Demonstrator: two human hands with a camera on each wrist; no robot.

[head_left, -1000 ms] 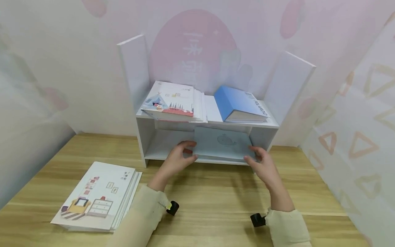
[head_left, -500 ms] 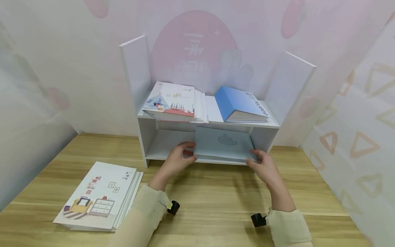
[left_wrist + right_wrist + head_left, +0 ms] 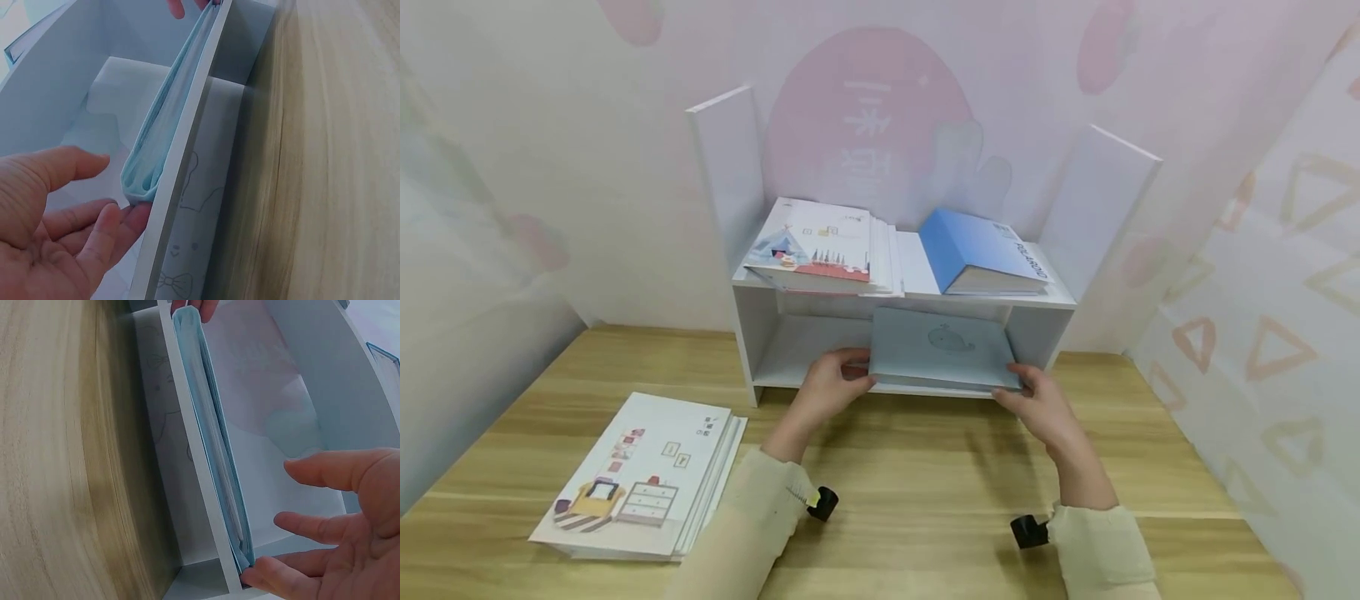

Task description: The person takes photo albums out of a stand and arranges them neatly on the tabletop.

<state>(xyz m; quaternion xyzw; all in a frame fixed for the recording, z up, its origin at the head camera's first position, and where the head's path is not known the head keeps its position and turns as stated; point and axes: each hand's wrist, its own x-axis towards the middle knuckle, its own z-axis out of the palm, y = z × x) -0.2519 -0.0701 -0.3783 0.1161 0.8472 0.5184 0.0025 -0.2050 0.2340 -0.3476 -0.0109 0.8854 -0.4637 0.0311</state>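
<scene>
A light-blue book (image 3: 917,346) with a whale drawn on its cover lies flat on the lower board of a white desktop shelf (image 3: 752,333), toward the right side. At the book's left end is my left hand (image 3: 827,390), fingertips touching the end while the thumb stands apart, as the left wrist view shows. My right hand (image 3: 1041,407) touches the opposite end at the front corner. In the right wrist view its thumb (image 3: 325,470) is held away from the book. From both wrists the book's front edge runs along the board's front edge.
Above, the upper board carries a white illustrated stack of books (image 3: 820,242) and a blue book marked POLAROID (image 3: 985,250). Another white stack of books (image 3: 640,475) lies on the wooden table (image 3: 917,500) at left. White side panels (image 3: 1105,208) rise past the upper board.
Both hands keep to the ends of the light-blue book, with only slight finger shifts. The book stays in nearly the same place on the lower board.
</scene>
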